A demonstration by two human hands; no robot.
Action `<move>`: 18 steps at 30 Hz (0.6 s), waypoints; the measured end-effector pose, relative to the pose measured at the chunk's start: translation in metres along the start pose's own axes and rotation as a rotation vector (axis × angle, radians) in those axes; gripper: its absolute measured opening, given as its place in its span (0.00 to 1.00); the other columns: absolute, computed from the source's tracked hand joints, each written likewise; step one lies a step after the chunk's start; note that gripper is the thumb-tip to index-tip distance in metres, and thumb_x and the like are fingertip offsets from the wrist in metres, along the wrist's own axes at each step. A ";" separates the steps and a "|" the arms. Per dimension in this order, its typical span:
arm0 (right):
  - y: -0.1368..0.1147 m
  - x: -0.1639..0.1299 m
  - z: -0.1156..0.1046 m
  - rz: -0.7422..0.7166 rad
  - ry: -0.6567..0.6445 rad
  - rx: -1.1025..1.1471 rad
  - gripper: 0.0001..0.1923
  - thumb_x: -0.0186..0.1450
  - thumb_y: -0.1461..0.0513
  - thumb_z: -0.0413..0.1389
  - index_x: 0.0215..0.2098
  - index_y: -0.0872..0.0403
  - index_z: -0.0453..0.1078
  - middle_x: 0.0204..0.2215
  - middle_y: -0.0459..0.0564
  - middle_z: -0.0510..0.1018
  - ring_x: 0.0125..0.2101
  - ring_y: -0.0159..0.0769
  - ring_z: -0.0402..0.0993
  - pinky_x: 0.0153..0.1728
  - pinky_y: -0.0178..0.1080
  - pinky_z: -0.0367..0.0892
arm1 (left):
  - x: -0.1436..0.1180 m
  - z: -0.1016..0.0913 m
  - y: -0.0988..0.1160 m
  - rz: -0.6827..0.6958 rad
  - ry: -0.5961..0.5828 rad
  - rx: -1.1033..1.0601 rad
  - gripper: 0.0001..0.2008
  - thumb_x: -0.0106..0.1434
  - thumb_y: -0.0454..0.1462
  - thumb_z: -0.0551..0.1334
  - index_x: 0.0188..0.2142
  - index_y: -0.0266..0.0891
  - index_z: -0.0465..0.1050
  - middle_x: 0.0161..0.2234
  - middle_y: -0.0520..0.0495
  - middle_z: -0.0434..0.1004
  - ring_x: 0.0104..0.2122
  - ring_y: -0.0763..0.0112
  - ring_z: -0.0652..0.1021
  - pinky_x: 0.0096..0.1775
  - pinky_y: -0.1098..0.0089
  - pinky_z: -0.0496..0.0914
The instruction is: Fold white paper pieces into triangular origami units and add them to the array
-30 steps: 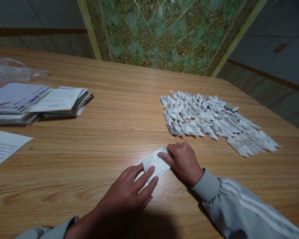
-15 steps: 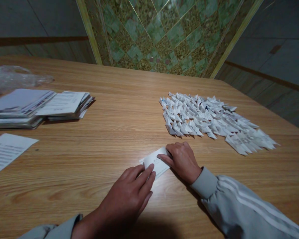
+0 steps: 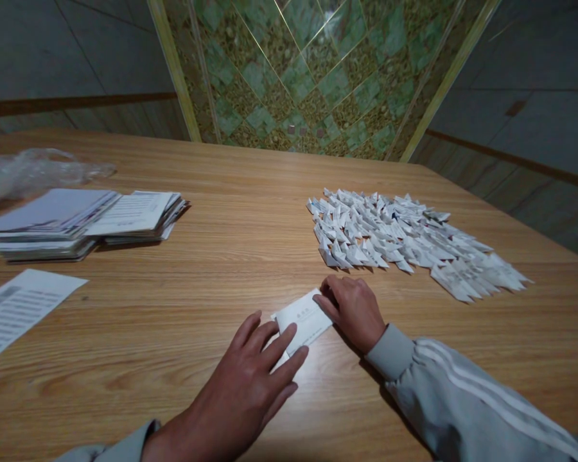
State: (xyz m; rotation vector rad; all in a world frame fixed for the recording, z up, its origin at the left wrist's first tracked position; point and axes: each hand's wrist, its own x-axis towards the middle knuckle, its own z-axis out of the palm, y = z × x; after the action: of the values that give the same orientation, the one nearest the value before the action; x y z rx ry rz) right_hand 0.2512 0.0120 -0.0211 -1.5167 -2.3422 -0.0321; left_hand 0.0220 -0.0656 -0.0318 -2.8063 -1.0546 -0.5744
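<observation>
A folded piece of white paper (image 3: 304,317), with faint print on its upper face, lies on the wooden table between my hands. My left hand (image 3: 250,378) has its fingers spread, and the fingertips touch the paper's near left edge. At the paper's right end, my right hand (image 3: 354,311) pinches the edge between thumb and fingers. The curled fingers of that hand are partly hidden behind the thumb.
Many small folded paper shapes (image 3: 380,231) stand in rows at the right. Stacks of paper sheets (image 3: 52,215) lie at the left, with a clear plastic bag (image 3: 33,170) behind. One printed sheet (image 3: 26,308) lies nearer on the wooden table (image 3: 173,308).
My left fingers have spread wider on the paper. The paper's upper layer, curved before, now lies flatter. The view has tilted up slightly.
</observation>
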 end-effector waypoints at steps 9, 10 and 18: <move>-0.006 -0.047 -0.012 -0.536 -0.056 0.181 0.10 0.72 0.59 0.54 0.50 0.54 0.69 0.48 0.52 0.78 0.43 0.40 0.67 0.47 0.44 0.58 | 0.006 -0.006 -0.034 0.003 -0.124 -0.071 0.11 0.68 0.39 0.60 0.50 0.49 0.73 0.61 0.49 0.72 0.63 0.50 0.63 0.63 0.44 0.46; -0.007 -0.049 -0.012 -0.526 -0.089 0.188 0.12 0.72 0.59 0.53 0.52 0.54 0.68 0.49 0.52 0.78 0.43 0.41 0.67 0.48 0.45 0.57 | 0.006 -0.006 -0.034 -0.005 -0.125 -0.063 0.10 0.69 0.38 0.60 0.49 0.49 0.74 0.60 0.50 0.72 0.64 0.50 0.63 0.64 0.44 0.43; -0.008 -0.046 -0.010 -0.448 -0.150 0.160 0.17 0.73 0.56 0.53 0.57 0.51 0.65 0.47 0.51 0.78 0.44 0.41 0.67 0.50 0.47 0.56 | 0.000 0.007 -0.029 0.029 -0.094 0.132 0.27 0.66 0.37 0.64 0.64 0.52 0.63 0.62 0.48 0.71 0.61 0.51 0.67 0.64 0.45 0.37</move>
State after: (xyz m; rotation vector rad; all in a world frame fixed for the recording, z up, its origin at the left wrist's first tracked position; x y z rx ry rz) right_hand 0.2636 -0.0346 -0.0241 -0.9270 -2.6857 0.1594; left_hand 0.0057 -0.0423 -0.0392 -2.7516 -1.0250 -0.3589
